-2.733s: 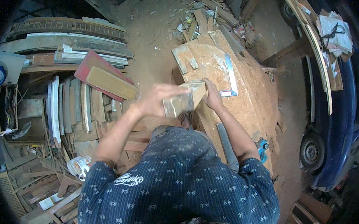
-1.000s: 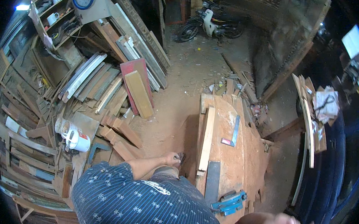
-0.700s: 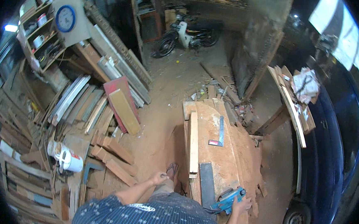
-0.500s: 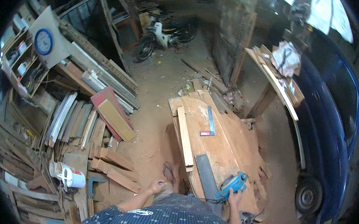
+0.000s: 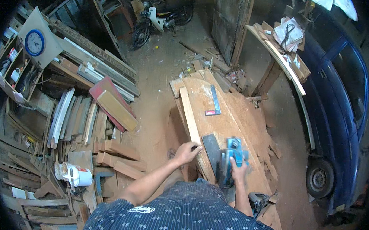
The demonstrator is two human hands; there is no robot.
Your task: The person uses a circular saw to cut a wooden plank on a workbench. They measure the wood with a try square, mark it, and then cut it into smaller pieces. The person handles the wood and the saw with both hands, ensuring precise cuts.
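Note:
In my right hand (image 5: 238, 169) is a blue electric hand planer (image 5: 233, 154), gripped by its handle and held over the workbench, next to a dark grey flat board (image 5: 211, 149). My left hand (image 5: 187, 153) is at the near end of a pale wooden strip (image 5: 188, 113) that lies along the bench's left edge. Its fingers are curled at the strip's end and cover it. A try square (image 5: 216, 101) with a blue blade and a red-marked stock rests farther up the sawdust-covered workbench (image 5: 199, 88).
Stacked timber (image 5: 75, 120) and a white bucket (image 5: 78, 177) stand on the left. To the right are a shelf board (image 5: 278, 61) with papers and a blue car (image 5: 322, 99). Wood scraps lie beyond the bench, and a motorbike (image 5: 157, 21) is parked farther off.
My left hand has come up and right from near my lap to the pale strip's end. The planer has turned more upright in my right hand. The whole view has shifted slightly.

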